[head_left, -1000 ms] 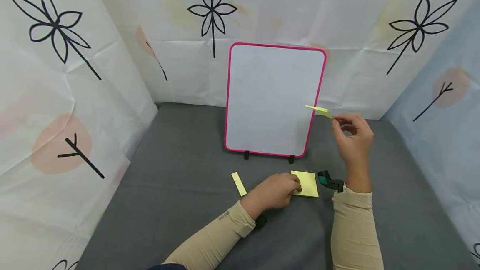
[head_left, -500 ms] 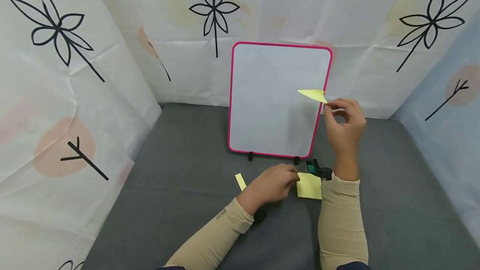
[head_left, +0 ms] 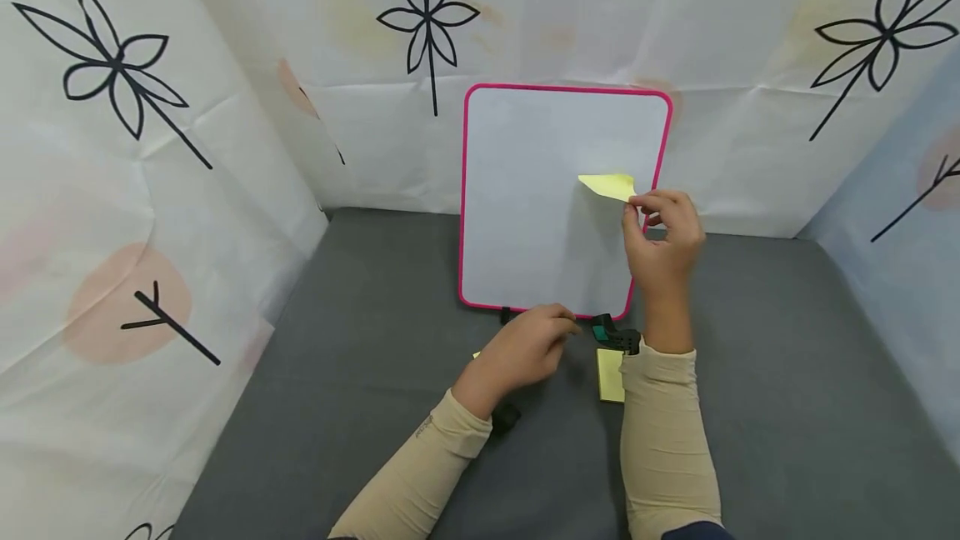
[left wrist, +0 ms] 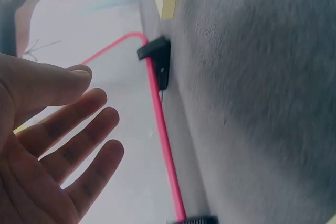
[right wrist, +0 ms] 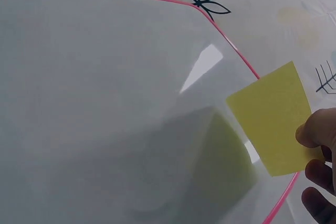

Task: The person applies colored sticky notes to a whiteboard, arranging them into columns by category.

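Note:
My right hand (head_left: pixel 666 242) pinches a yellow sticky note (head_left: pixel 609 186) by its edge, between thumb and fingers. In the right wrist view the sticky note (right wrist: pixel 268 121) hangs in front of the whiteboard (right wrist: pixel 105 77), casting a faint reflection on it. The pink-framed whiteboard (head_left: pixel 540 215) stands upright on small black feet. Lower down, my left hand (head_left: pixel 517 352) hovers over the table near the board's bottom edge. Its fingers are loosely extended in the left wrist view and hold nothing. A pad of sticky notes (head_left: pixel 610 375) lies on the table, partly hidden by the right forearm.
A narrow yellow strip (head_left: pixel 476 355) is mostly covered by the left hand. Grey cloth (head_left: pixel 390 315) covers the table. White patterned sheets (head_left: pixel 345 140) hang behind and at the left, and a bluish one (head_left: pixel 900 182) at the right.
My right hand has carried the sticky note left and up, in front of the board. My left hand has lifted off the pad and drawn away to the left and upward.

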A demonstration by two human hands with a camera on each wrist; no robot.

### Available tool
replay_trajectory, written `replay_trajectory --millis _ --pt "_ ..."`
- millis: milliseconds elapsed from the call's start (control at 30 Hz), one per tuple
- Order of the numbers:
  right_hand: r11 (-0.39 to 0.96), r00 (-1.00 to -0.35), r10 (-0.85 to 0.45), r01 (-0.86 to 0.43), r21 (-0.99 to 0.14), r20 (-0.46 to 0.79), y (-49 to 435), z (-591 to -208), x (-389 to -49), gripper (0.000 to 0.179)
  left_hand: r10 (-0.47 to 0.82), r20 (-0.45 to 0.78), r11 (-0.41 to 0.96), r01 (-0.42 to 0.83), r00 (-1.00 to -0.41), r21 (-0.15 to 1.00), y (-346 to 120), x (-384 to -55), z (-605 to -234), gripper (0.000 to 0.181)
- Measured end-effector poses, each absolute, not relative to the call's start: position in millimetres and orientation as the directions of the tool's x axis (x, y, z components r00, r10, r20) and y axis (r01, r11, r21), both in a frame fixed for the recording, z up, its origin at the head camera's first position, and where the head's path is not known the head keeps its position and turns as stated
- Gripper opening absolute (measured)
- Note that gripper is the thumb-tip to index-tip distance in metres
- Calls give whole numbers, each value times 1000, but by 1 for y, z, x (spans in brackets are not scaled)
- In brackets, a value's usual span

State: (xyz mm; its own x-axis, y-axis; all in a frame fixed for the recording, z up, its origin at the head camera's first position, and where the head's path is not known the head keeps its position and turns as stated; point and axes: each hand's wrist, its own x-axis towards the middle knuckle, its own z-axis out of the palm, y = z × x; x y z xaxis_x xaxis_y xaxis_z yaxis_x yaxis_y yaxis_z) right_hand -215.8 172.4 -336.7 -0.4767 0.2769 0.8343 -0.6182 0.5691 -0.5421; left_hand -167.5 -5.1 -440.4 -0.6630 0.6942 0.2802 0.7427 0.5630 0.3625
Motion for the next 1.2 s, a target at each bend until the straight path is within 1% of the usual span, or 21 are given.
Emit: replay_trajectory --millis 67,200,367,500,633,767,867,933,1067,1200 --pt "581 -459 285 -615 -533 841 172 -338 -216 5 682 297 567 740 -668 364 -7 -169 -438 28" --pt "594 -439 299 -610 -525 847 173 -341 -216 7 645 320 584 717 -694 380 -14 -170 -433 25" --pt "614 -390 329 -604 -509 860 170 -342 -217 7 621 344 570 707 -705 419 -20 -173 -428 24" --pt "619 -382 326 -604 -501 865 172 -348 -223 7 615 344 567 701 -710 433 -22 -176 -425 25" --pt "625 -393 312 -601 -498 865 179 -362 -235 7 617 345 573 705 -707 418 -23 -180 -421 26" --pt "619 -432 294 -594 -514 853 185 -373 -244 7 609 386 568 721 -693 397 -24 -187 -411 27" --pt "613 -452 281 -594 -520 847 185 -374 -245 7 595 425 564 731 -682 384 -25 -193 -402 29" --pt "608 -451 288 -596 -525 845 180 -368 -239 7 586 449 565 738 -674 369 -25 -196 -394 32" --pt "615 -464 280 -586 -528 840 182 -369 -238 8 573 514 562 762 -639 321 -23 -204 -381 38" --pt "643 -489 249 -562 -520 836 191 -380 -243 12 566 565 559 783 -601 273 -20 -210 -369 45"
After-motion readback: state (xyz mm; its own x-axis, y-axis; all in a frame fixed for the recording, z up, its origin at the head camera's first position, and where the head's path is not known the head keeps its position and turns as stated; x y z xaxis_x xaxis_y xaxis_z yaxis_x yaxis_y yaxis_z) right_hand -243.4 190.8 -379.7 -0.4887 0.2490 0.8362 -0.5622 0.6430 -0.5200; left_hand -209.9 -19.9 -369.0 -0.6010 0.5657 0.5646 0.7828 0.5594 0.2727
